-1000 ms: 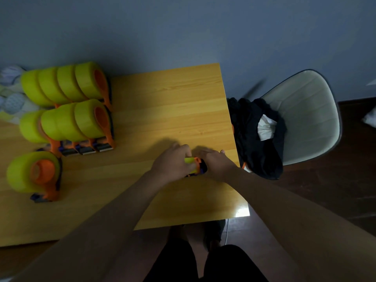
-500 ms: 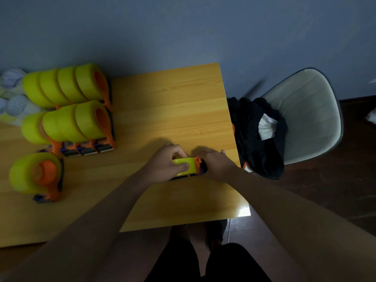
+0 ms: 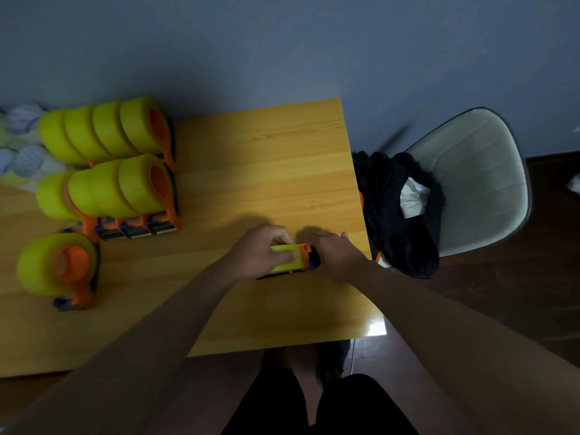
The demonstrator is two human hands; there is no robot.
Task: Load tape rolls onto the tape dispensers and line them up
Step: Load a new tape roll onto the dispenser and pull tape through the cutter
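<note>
On the wooden table [image 3: 251, 158], near its right edge, my left hand [image 3: 260, 251] grips a yellow-green tape roll [image 3: 287, 257] with thumb and fingers curled round it. The roll sits against an orange and dark tape dispenser [image 3: 309, 260], which my right hand [image 3: 335, 252] holds from the right side. Most of the dispenser is hidden under both hands. Several loaded dispensers stand in two rows [image 3: 119, 171] at the back left, and one more loaded dispenser [image 3: 59, 268] stands alone in front of them.
A pale chair [image 3: 477, 183] stands right of the table with dark clothing [image 3: 395, 215] and a white item [image 3: 412, 197] piled on its seat. Patterned cloth [image 3: 22, 152] lies at the far left. My legs show below the table's front edge.
My left hand has slid left and back a little, uncovering more of the tape roll and the dispenser's orange end. My right hand has stayed in place.
</note>
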